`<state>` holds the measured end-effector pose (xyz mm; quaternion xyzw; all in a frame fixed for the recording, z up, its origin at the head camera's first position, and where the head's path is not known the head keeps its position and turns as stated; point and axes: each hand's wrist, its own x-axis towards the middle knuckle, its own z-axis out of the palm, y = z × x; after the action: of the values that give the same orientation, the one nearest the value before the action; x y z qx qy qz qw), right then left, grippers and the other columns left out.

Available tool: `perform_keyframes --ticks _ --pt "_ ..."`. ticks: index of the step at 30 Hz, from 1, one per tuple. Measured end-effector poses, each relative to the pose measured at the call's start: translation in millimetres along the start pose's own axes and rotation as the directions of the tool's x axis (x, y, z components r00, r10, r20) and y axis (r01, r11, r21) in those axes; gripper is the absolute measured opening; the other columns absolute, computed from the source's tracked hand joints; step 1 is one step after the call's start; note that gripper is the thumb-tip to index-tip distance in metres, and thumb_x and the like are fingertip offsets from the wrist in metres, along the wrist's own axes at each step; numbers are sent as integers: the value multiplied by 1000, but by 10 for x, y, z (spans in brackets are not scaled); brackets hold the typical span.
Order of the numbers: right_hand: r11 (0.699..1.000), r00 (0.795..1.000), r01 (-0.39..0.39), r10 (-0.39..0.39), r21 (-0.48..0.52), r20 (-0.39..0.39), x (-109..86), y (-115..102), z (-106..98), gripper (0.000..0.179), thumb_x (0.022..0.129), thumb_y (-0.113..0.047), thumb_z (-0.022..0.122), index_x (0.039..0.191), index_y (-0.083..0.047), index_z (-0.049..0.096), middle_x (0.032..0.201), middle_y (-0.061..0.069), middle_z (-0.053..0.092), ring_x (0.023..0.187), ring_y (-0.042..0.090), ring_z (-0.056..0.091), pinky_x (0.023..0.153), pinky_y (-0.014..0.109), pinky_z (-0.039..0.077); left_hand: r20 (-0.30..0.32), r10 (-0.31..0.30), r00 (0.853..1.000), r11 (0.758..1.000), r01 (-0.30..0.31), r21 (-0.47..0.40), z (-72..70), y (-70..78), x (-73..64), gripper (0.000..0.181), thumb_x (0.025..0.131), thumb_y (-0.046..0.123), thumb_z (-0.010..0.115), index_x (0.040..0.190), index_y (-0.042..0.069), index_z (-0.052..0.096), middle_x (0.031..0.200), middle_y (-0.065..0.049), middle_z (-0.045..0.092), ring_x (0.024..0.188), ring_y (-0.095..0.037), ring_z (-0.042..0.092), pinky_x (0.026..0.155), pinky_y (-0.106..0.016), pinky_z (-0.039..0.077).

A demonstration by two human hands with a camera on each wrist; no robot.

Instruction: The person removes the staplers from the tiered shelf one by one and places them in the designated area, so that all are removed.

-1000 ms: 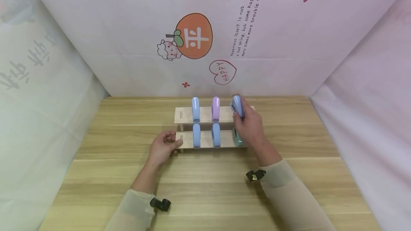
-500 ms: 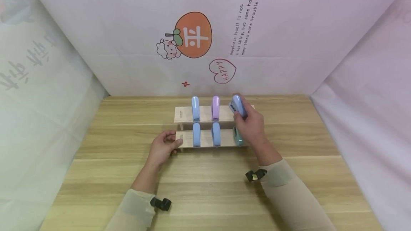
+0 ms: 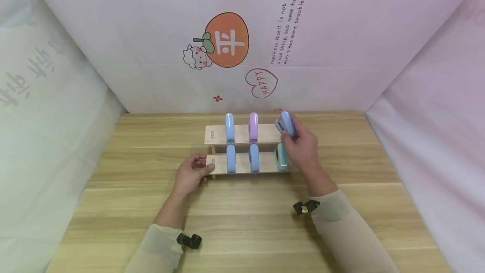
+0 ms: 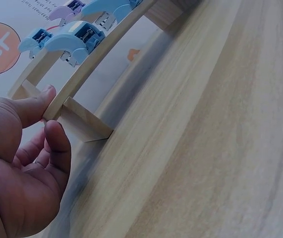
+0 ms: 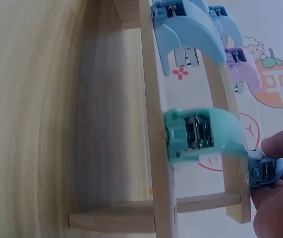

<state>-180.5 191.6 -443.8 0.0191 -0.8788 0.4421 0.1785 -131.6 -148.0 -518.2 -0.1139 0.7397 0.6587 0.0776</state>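
- My right hand (image 3: 303, 148) grips a blue stapler (image 3: 288, 124) at the right end of the back shelf (image 3: 242, 134); whether it touches the wood, I cannot tell.
- My left hand (image 3: 191, 175) pinches the left end of the front shelf (image 3: 242, 163).
- Near my right hand, a green stapler (image 3: 282, 157) sits on the front shelf.
- A purple stapler (image 3: 254, 127) stands on the back shelf.
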Motion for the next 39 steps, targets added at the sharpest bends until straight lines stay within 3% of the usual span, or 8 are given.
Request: perform_keyframes --ticks 21,33,39 --pt "1000 996 -6 8 19 -93 54 185 -182 56 96 -6 70 150 -7 55 142 26 58 126 43 60 97 53 54 23 0 1000 1000 0 0 -19 -7 14 54 86 22 88 131 7 62 114 -12 60 86 -19 62 66 -28 58" --pt "999 986 -44 45 13 -163 92 332 -251 55 94 -4 70 147 -9 58 141 22 60 127 41 60 103 53 51 26 -30 999 999 30 25 -4 54 -21 52 90 19 85 134 7 60 119 -14 62 89 -19 64 71 -31 60" --pt "999 982 -45 48 22 -184 93 362 -266 54 94 -4 70 146 -8 59 141 21 61 127 39 59 104 53 50 18 -14 1000 1000 14 4 -6 -10 13 52 87 21 87 132 9 62 116 -14 63 90 -21 64 70 -30 60"
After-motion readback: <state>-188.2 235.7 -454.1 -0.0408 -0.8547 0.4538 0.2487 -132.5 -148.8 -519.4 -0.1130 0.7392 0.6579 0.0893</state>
